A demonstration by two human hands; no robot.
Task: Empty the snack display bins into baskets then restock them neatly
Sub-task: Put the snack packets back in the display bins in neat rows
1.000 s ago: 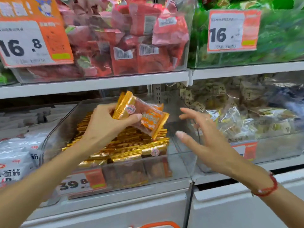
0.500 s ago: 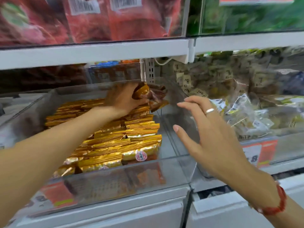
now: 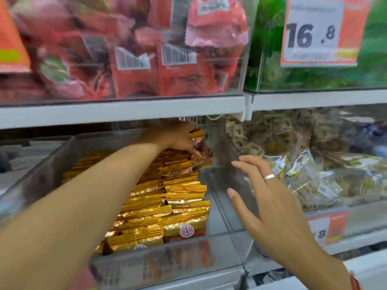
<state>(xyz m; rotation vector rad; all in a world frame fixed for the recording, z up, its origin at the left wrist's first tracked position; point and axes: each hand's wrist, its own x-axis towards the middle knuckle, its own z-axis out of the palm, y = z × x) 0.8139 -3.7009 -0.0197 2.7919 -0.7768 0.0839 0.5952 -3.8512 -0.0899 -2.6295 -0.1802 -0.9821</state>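
Two hands are at work at a clear bin (image 3: 228, 243) on the middle shelf (image 3: 125, 114). The left hand (image 3: 178, 136) reaches far to the back of the bin, and its fingers curl around a gold pack (image 3: 199, 147), which it holds at the far end of the rows. I think it holds the pack there because the back is where the next pack should go, so the rows fill from back to front. The gold packs (image 3: 167, 197) already in the bin stand on their edges, side by side, in tidy rows, which likely lets more fit and makes them easy to see. They fill the left and middle of the bin, and the right strip is bare, so there seems to be room for more. The right hand (image 3: 270, 204) hangs by the right wall of the bin with its fingers spread apart, holding nothing. It may be waiting there to steady the bin or to help push a pack straight, but I cannot tell if it touches the wall. A ring (image 3: 269, 176) sits on one finger. Next door is a bin of pale packs (image 3: 314, 170). Above are red packs (image 3: 136, 59) and a price tag (image 3: 318, 32). No basket shows here.
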